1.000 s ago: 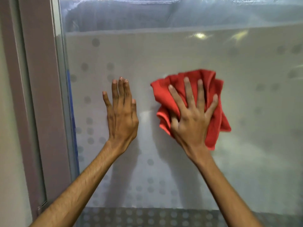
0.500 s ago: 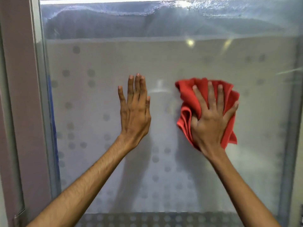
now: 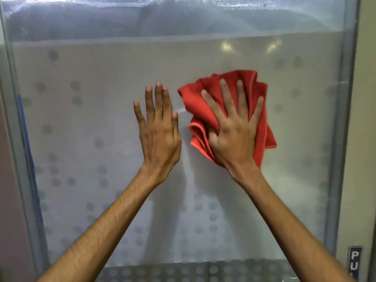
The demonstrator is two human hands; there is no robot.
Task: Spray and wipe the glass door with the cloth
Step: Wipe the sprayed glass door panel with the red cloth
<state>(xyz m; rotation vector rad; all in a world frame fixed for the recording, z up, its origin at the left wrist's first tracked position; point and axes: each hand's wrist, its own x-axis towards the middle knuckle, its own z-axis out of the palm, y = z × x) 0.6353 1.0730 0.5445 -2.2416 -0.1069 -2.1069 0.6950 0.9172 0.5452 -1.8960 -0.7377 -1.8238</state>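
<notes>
The frosted glass door (image 3: 91,123) with faint grey dots fills the view. A crumpled red cloth (image 3: 203,110) lies flat against the glass right of centre. My right hand (image 3: 234,131) presses it to the glass with fingers spread and straight. My left hand (image 3: 158,129) rests flat on the bare glass just left of the cloth, fingers straight and close together, holding nothing. No spray bottle is in view.
A metal door frame (image 3: 345,139) runs down the right side, with a dark push label (image 3: 354,263) low on the wall beside it. The left frame edge (image 3: 14,139) carries a blue strip. A clearer band of glass (image 3: 183,19) crosses the top.
The view has shifted right along the door, so the right frame now shows. Both hands stay flat on the glass; the right hand with the cloth has moved closer to the left hand.
</notes>
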